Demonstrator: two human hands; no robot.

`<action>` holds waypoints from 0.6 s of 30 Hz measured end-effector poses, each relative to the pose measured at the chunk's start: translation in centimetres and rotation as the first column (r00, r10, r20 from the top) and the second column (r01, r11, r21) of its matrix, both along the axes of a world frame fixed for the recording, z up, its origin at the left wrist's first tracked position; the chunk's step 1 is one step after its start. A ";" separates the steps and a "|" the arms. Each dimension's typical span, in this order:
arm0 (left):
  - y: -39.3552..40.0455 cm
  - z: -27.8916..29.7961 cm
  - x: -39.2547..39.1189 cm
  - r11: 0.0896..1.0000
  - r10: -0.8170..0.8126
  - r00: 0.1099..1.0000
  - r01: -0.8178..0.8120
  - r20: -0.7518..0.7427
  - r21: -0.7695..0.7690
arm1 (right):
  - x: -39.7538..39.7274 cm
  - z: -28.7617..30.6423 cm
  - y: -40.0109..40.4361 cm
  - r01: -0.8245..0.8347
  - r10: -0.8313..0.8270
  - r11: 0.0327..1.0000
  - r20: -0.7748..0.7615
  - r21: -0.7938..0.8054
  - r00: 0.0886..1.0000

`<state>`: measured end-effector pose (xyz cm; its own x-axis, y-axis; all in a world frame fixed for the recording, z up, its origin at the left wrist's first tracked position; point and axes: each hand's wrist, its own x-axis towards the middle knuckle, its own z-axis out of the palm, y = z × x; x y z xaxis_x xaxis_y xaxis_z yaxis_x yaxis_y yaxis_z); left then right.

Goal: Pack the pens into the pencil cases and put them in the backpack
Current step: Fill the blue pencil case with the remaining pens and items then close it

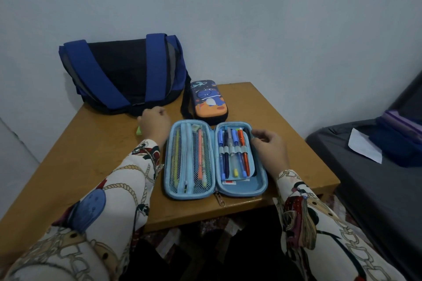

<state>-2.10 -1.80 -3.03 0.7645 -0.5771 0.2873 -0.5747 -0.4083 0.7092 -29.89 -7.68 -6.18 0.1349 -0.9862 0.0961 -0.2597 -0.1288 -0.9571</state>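
A light-blue pencil case [215,191] lies open on the wooden table [91,157]. Its left mesh half holds yellow and orange pens [199,155]. Several pens [233,150] sit in elastic loops on the right half. My right hand [270,148] is at that half's right edge, fingertips curled on the top of a black pen [254,171]. My left hand [154,124] lies curled on the table left of the case, over a small light-green item [138,130] that is mostly hidden. A closed dinosaur-print pencil case [209,100] stands behind. The blue and black backpack [123,73] lies at the back left.
The table is pushed against a pale wall. A dark strap [185,100] from the backpack hangs between the bag and the dinosaur case. To the right is a grey bed [356,166] with a white paper [363,146] and purple-blue items [402,134].
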 end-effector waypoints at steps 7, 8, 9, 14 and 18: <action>0.8 -1.0 1.6 0.996 -0.033 0.996 0.039 -0.077 0.081 | 0.0 0.0 0.0 0.001 -0.001 1.000 0.005 -0.002 1.000; 0.7 -1.1 1.7 0.994 -0.036 0.996 0.043 -0.079 0.096 | 0.0 0.0 0.0 0.001 -0.001 1.000 0.007 0.000 1.000; 0.6 -1.0 1.6 0.992 -0.035 0.995 0.045 -0.089 0.114 | 0.0 0.0 -0.1 0.001 -0.001 1.000 0.009 0.002 1.000; 0.5 -0.2 0.6 0.992 -0.038 0.998 0.033 0.042 0.123 | 0.0 -0.2 -0.2 -0.005 0.005 1.000 0.007 -0.006 1.000; -0.8 1.0 -2.9 0.961 -0.270 0.957 0.275 0.101 -0.037 | 0.0 -0.3 -0.3 -0.004 0.004 1.000 -0.001 -0.003 1.000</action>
